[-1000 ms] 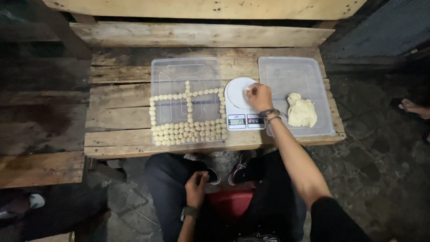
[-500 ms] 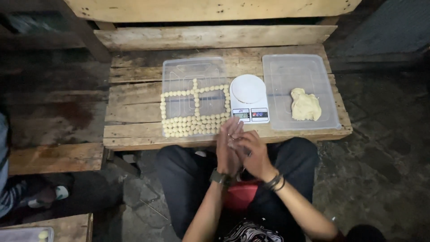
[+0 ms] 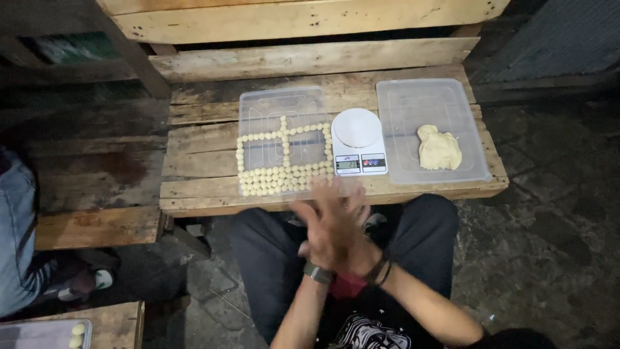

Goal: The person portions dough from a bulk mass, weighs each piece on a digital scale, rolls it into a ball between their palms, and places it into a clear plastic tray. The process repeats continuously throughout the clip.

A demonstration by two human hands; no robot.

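Note:
My left hand point(image 3: 314, 223) and my right hand point(image 3: 349, 236) are pressed palm to palm over my lap, just below the front edge of the wooden pallet table point(image 3: 200, 161). They are motion-blurred, and anything between the palms is hidden. A watch is on my left wrist and dark bands on my right. Ahead lies a clear plastic tray point(image 3: 284, 103) with several small dough balls point(image 3: 278, 181) in rows. Next to it stands a white kitchen scale point(image 3: 357, 139) with nothing on its plate. A second clear tray point(image 3: 413, 97) holds a lump of pale dough point(image 3: 439, 148).
A higher wooden plank point(image 3: 310, 19) runs along behind the table. Another person in jeans point(image 3: 16, 239) sits at the left edge. At the bottom left, a low wooden board carries another tray with dough balls point(image 3: 77, 333). The ground is dark stone.
One second ago my right hand was on the scale and my left in my lap. Both hands came together above my lap and now rub palm to palm.

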